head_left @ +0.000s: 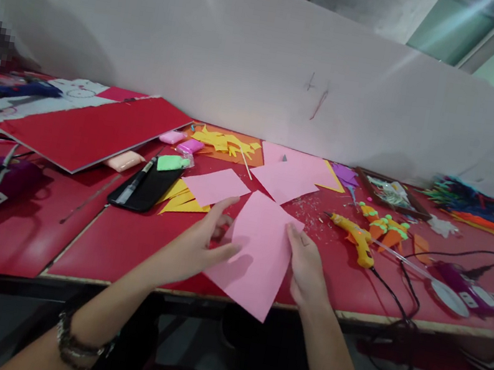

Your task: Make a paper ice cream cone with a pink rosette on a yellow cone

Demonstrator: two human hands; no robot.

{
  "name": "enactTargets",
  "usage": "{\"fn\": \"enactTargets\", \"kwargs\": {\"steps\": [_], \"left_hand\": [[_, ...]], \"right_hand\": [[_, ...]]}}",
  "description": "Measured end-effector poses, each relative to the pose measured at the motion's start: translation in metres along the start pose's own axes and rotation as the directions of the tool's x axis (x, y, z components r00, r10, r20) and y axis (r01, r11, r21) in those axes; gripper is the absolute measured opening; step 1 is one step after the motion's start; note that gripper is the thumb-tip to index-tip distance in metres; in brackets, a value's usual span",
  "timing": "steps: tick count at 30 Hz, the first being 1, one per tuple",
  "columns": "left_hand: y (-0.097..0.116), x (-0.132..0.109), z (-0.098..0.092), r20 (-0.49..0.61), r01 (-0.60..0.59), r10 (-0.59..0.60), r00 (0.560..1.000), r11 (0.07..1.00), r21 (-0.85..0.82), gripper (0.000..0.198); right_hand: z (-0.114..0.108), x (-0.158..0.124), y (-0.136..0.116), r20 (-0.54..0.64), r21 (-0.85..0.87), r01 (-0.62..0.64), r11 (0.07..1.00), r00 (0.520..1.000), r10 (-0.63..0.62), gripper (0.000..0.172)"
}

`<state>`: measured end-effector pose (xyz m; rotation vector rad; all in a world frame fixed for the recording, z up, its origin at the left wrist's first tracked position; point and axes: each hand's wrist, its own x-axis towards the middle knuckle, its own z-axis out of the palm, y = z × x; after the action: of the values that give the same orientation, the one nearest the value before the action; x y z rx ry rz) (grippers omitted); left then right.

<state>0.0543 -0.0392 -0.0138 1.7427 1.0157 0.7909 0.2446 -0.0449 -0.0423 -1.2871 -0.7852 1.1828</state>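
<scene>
paper (pixel 258 256) over the counter's (pixel 109 244) front edge looks light, bendy; grip its margins. right hand (pixel 307 264) pinches near a corner; left hand (pixel 199 246), spread, may touch it.

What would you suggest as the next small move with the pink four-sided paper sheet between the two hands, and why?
I would probably close the left hand gently on the left edge of the pink four-sided paper sheet: the right hand pinches its right edge, the left is open without a clear grip, and the lowest corner shows past the red tabletop's front edge.
</scene>
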Motion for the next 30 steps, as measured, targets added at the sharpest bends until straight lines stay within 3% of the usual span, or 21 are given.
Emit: {"fn": "enactTargets", "kwargs": {"steps": [3, 5, 7, 9, 11, 14, 18, 21, 23, 25, 30], "left_hand": [[0.0, 0.0, 0.003, -0.029, 0.016, -0.018, 0.999, 0.996, -0.091, 0.059], [-0.002, 0.002, 0.001, -0.114, 0.028, -0.046, 0.992, 0.987, -0.159, 0.053], [-0.004, 0.004, -0.002, -0.213, 0.016, -0.068, 0.975, 0.971, -0.237, 0.049], [-0.006, 0.006, -0.004, -0.257, -0.002, -0.08, 0.963, 0.952, -0.305, 0.045], [-0.006, 0.006, -0.005, -0.238, 0.007, -0.09, 0.967, 0.944, -0.329, 0.043], [-0.008, 0.005, -0.004, -0.14, 0.044, -0.081, 0.987, 0.967, -0.25, 0.038], [-0.019, 0.004, 0.002, -0.045, 0.047, -0.042, 0.998, 0.993, 0.11, 0.03], [-0.03, 0.003, 0.008, 0.011, -0.031, 0.029, 1.0, 0.916, 0.4, 0.028], [-0.035, 0.002, 0.012, 0.097, -0.113, 0.074, 0.992, 0.858, 0.502, 0.03], [-0.038, 0.003, 0.014, 0.176, -0.199, 0.119, 0.977, 0.795, 0.573, 0.037], [-0.041, 0.006, 0.014, 0.324, -0.309, 0.116, 0.939, 0.699, 0.645, 0.056]], "right_hand": [[-0.004, 0.003, 0.001, -0.008, -0.137, 0.153, 0.979, 0.988, -0.155, 0.032], [-0.007, 0.003, -0.002, 0.035, -0.233, 0.317, 0.92, 0.948, -0.317, 0.028], [-0.009, -0.001, -0.008, 0.126, -0.299, 0.504, 0.81, 0.863, -0.49, 0.037], [-0.01, -0.008, -0.017, 0.273, -0.398, 0.662, 0.635, 0.746, -0.607, 0.047], [-0.01, -0.017, -0.024, 0.477, -0.52, 0.739, 0.428, 0.667, -0.572, 0.05], [-0.011, -0.024, -0.03, 0.649, -0.587, 0.782, 0.21, 0.61, -0.456, 0.047], [-0.022, -0.014, -0.027, 0.711, -0.595, 0.801, 0.065, 0.563, -0.421, 0.041], [-0.04, -0.004, -0.02, 0.799, -0.568, 0.822, -0.034, 0.542, -0.26, 0.042], [-0.053, -0.001, -0.015, 0.83, -0.553, 0.832, -0.044, 0.545, -0.12, 0.044], [-0.065, 0.0, -0.012, 0.835, -0.549, 0.835, 0.014, 0.55, -0.007, 0.046], [-0.081, 0.004, -0.015, 0.818, -0.566, 0.758, 0.323, 0.566, 0.104, 0.03]]}}
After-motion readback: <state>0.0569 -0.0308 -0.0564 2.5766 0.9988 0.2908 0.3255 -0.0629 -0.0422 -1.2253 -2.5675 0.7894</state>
